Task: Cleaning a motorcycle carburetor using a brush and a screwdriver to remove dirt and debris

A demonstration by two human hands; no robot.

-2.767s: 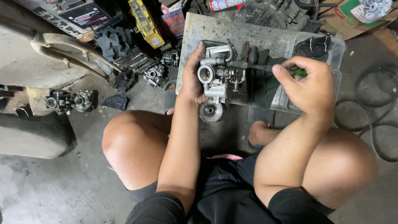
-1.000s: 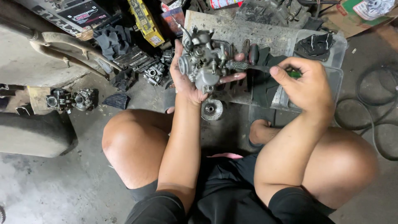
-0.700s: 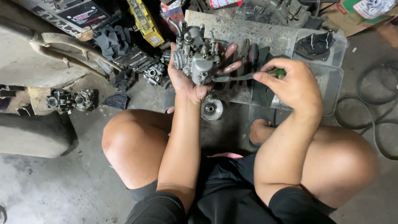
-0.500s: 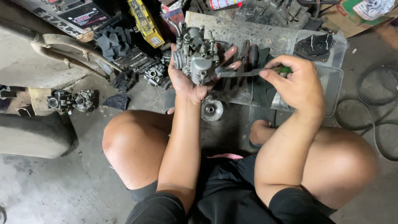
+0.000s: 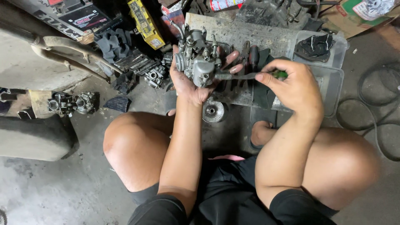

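Note:
My left hand grips a grey metal carburetor, held up above a dirty flat board. My right hand pinches a screwdriver with a green handle. Its shaft, with a small coil spring around it near the tip, points left into the side of the carburetor. A round metal part lies on the floor just below the carburetor, between my knees.
Two more carburetors lie on the floor at left, beside a grey rounded body panel. A yellow box and black parts are piled at the back. A clear plastic tray sits right, black hoses beyond it.
My left hand lifted and turned the carburetor from the board. My right hand moved left and brought the screwdriver tip against the carburetor's side.

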